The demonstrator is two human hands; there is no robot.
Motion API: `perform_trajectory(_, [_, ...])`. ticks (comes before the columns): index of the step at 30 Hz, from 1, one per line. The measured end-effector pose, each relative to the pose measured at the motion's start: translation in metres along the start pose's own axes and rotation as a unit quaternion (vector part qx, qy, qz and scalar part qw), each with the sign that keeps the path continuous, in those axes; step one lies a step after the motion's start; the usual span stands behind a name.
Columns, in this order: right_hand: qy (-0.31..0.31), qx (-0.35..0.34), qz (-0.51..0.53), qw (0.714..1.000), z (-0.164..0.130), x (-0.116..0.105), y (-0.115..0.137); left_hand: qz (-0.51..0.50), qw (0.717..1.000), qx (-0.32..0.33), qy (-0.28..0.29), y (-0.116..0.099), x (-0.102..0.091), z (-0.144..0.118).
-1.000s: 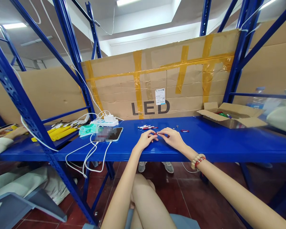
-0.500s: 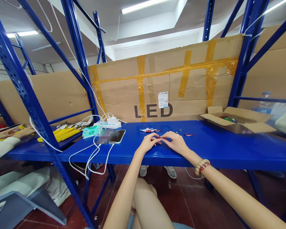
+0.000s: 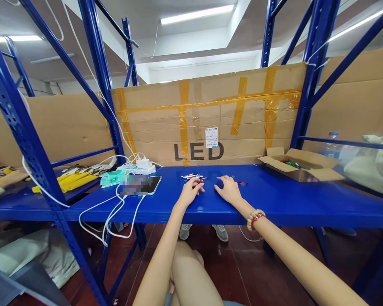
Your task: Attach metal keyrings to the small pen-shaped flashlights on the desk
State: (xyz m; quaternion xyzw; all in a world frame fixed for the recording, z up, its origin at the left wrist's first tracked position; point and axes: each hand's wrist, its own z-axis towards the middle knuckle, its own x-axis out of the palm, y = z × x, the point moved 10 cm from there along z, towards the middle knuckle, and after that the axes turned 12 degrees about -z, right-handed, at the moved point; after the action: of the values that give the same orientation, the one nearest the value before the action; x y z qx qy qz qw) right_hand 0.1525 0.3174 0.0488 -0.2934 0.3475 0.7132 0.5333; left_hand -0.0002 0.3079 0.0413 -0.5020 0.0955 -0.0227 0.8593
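On the blue table, in the head view, the left hand has its fingers curled in a pinch around a small red piece (mostly hidden by those fingers), just in front of a cluster of pens. The right hand hovers or rests, I cannot tell which, its fingers apart and bent, with nothing visible in them; a red pen lies just beside it.

Both arms were stretched way out front, palms down. Left hand had its fingers kinda curled, right hand sat a bit apart, thumb and index finger spread.
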Motion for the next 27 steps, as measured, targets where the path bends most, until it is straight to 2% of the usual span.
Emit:
perform_trajectory(2, [0.006,0.041,-0.061,0.997,0.004,0.008,-0.012,0.000,1.000,-0.003,0.000,0.001,0.000,0.000])
perform_trajectory(4, [0.001,0.052,-0.090,0.995,0.007,0.013,-0.016,0.002,1.000,-0.005,0.001,0.000,0.000,-0.001])
perform_trajectory(10, [0.046,0.068,-0.105,0.991,0.012,0.030,-0.023,0.005,1.000,-0.011,-0.002,-0.003,0.000,-0.004])
perform_trajectory(17, [-0.005,-0.006,-0.049,0.999,0.012,0.015,-0.008,0.009,1.000,-0.014,0.005,0.000,0.001,-0.003])
perform_trajectory(19, [-0.009,0.014,-0.014,1.000,0.014,0.011,-0.015,0.013,1.000,-0.017,0.007,0.002,0.001,-0.002])
perform_trajectory(23, [0.017,0.096,0.046,0.994,0.015,0.014,-0.038,0.014,1.000,-0.025,0.000,0.004,0.000,-0.001])
perform_trajectory(25, [0.029,0.090,0.045,0.994,0.014,0.016,-0.036,0.013,1.000,-0.027,-0.004,0.006,-0.001,0.000])
perform_trajectory(27, [0.033,0.051,0.035,0.998,0.013,0.016,-0.025,0.013,1.000,-0.027,-0.005,0.007,-0.002,0.000])
